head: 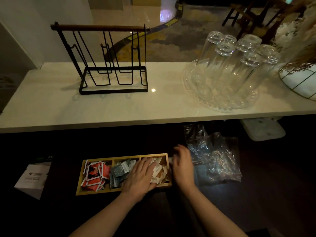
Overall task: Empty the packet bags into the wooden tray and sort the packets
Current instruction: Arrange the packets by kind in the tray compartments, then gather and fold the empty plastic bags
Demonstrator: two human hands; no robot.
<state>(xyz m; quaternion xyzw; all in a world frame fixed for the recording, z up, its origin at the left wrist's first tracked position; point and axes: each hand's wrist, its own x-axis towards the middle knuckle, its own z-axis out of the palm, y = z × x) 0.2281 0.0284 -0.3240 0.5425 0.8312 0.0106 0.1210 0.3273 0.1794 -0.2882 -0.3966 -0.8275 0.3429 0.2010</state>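
Note:
A wooden tray (80, 185) with three compartments lies on a dark lower surface. Red-and-white packets (95, 175) fill its left compartment, grey-blue packets (119, 170) the middle one, and pale beige packets (160, 171) the right one. My left hand (142, 175) lies flat, fingers together, over the middle and right compartments, pressing on the beige packets. My right hand (183, 165) hovers at the tray's right end with fingers spread, holding nothing I can see. Clear plastic bags (215, 156) lie crumpled just right of the tray.
A white counter (51, 110) runs above the dark surface, carrying a black wire rack (111, 65), upturned drinking glasses (236, 65) on a glass tray, and a white wire-trimmed pot (301, 79). A folded paper leaflet (32, 180) lies left of the tray.

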